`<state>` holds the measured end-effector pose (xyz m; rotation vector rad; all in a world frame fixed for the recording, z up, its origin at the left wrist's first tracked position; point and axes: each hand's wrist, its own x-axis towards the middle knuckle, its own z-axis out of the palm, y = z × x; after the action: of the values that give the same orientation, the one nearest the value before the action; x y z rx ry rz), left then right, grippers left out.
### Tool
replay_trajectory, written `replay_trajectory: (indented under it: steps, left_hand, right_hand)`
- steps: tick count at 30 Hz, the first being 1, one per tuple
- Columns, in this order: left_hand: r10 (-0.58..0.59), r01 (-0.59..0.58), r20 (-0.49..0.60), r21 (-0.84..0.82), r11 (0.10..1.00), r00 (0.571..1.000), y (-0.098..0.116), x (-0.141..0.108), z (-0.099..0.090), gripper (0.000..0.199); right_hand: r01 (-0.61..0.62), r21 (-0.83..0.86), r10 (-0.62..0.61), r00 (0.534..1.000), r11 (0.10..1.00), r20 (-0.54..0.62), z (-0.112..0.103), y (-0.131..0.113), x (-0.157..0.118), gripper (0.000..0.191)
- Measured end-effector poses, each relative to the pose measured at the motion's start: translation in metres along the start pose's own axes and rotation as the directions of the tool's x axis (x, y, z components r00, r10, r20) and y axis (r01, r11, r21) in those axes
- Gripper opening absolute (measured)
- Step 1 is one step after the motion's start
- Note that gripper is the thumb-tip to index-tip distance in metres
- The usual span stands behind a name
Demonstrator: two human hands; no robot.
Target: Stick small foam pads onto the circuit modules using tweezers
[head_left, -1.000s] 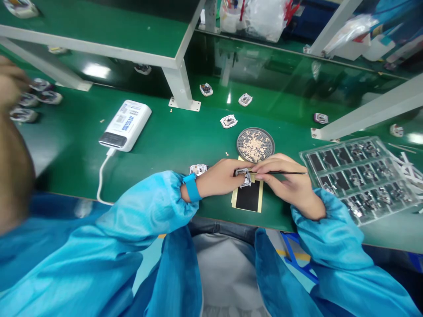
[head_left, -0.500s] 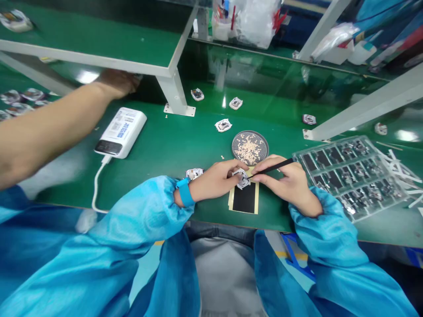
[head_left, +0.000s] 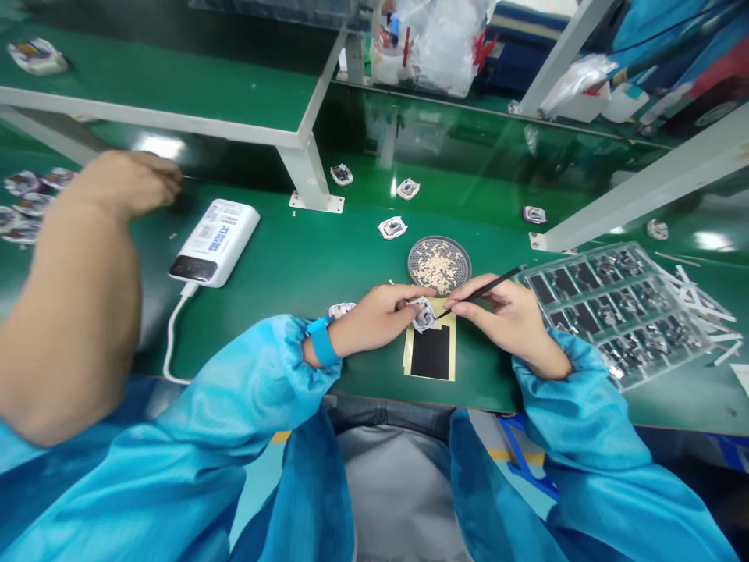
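Observation:
My left hand (head_left: 380, 318), with a blue band at its wrist, pinches a small white-framed part (head_left: 424, 314) between thumb and fingers. A thin black tool (head_left: 487, 289) is held in my right hand (head_left: 502, 311), its tip at the right edge of that part. Beneath them lies a yellow-edged sheet with a black patch (head_left: 431, 353). Just behind is a round dark dish (head_left: 414, 265) of tiny beige pieces. Another white part (head_left: 341, 311) sits partly hidden behind my left hand.
A clear compartment tray (head_left: 588, 300) and white strips (head_left: 702, 300) lie right. A white power bank (head_left: 216, 242) with a cable is left. Another person's arm (head_left: 87, 265) reaches in from the left. Shelf legs (head_left: 304, 172) stand behind, near several white parts (head_left: 392, 227).
The other person's hand has drawn back to the left, out from under the shelf. The part in my left hand is tilted a little differently, and the black tool still touches or nearly touches it.

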<state>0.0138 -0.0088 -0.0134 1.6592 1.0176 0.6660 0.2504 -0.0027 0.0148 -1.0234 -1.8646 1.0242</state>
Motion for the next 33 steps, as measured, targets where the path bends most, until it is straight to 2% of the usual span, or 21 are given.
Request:
replay_trajectory:
  steps: [3, 8, 12, 15, 20, 25, 29, 33]
  left_hand:
    - [0.007, -0.007, -0.001, 0.013, 1.0, 1.0, 0.0, 0.0, -0.001, 0.041]
    - [0.009, -0.01, 0.009, 0.012, 1.0, 1.0, 0.001, 0.0, -0.001, 0.042]
    - [0.029, -0.03, 0.011, 0.024, 0.999, 1.0, 0.0, 0.0, -0.001, 0.042]
    - [0.051, -0.051, -0.002, 0.032, 0.998, 0.999, -0.002, 0.0, -0.002, 0.041]
    - [0.08, -0.08, -0.02, -0.023, 0.997, 0.997, -0.002, 0.001, -0.004, 0.04]
    - [0.057, -0.059, -0.032, -0.061, 0.996, 0.998, 0.001, 0.001, -0.007, 0.039]
    - [0.042, -0.044, -0.05, -0.058, 0.997, 0.998, 0.002, 0.002, -0.007, 0.04]
    - [0.023, -0.024, -0.046, -0.04, 0.999, 0.999, 0.003, 0.002, -0.004, 0.04]
  right_hand:
    - [0.007, 0.045, -0.006, 1.0, 0.999, -0.014, 0.0, 0.002, -0.001, 0.016]
    - [0.102, -0.104, -0.104, 0.994, 0.989, -0.015, 0.001, 0.003, 0.001, 0.017]
    - [0.119, -0.119, -0.122, 0.992, 0.986, -0.013, 0.003, 0.001, 0.002, 0.017]
    - [0.064, -0.052, -0.064, 0.998, 0.997, -0.008, 0.003, 0.0, 0.0, 0.015]
    - [-0.107, 0.207, 0.099, 0.994, 0.972, 0.048, 0.0, 0.002, -0.001, 0.013]
    - [-0.174, 0.32, 0.14, 0.982, 0.931, 0.126, -0.006, 0.001, 0.003, 0.012]
    - [-0.094, 0.334, 0.092, 0.996, 0.938, 0.023, -0.004, 0.004, 0.003, 0.016]
    - [0.003, 0.243, 0.009, 0.999, 0.97, -0.048, 0.002, 0.004, -0.001, 0.019]
